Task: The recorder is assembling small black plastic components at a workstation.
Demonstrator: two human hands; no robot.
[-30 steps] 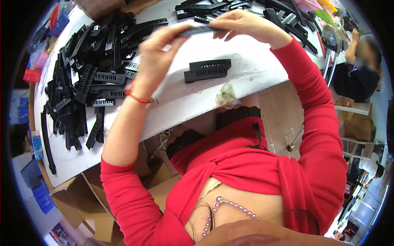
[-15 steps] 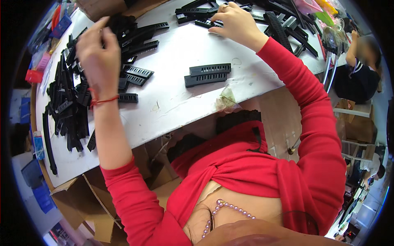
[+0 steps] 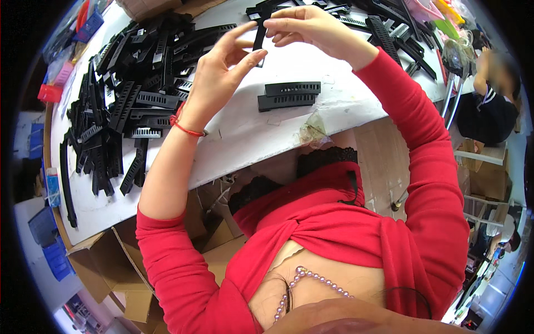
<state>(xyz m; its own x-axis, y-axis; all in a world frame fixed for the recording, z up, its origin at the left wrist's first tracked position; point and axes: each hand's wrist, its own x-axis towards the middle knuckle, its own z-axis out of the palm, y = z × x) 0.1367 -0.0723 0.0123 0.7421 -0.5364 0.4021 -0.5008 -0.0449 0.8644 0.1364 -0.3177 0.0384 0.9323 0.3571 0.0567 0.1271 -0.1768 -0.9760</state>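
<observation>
A black slotted plastic strip (image 3: 260,40) stands nearly upright between my two hands above the far middle of the white table. My right hand (image 3: 303,26) pinches its upper part from the right with thumb and fingers. From the left, my left hand (image 3: 219,72) has its thumb on the strip's lower end and its index finger against the edge higher up. Nearer to me, a pair of similar black strips (image 3: 289,96) lie side by side on the table. Past my left hand spreads a large heap of these strips (image 3: 119,106).
More black strips (image 3: 384,39) are piled at the far right of the table (image 3: 233,133). A scrap of clear plastic (image 3: 315,131) sits at its near edge. Cardboard boxes (image 3: 105,267) stand below on the left. A co-worker (image 3: 489,106) sits at the right.
My left hand has moved right from over the heap to meet my right hand. My right hand has brought a black strip up from the far pile, leftward.
</observation>
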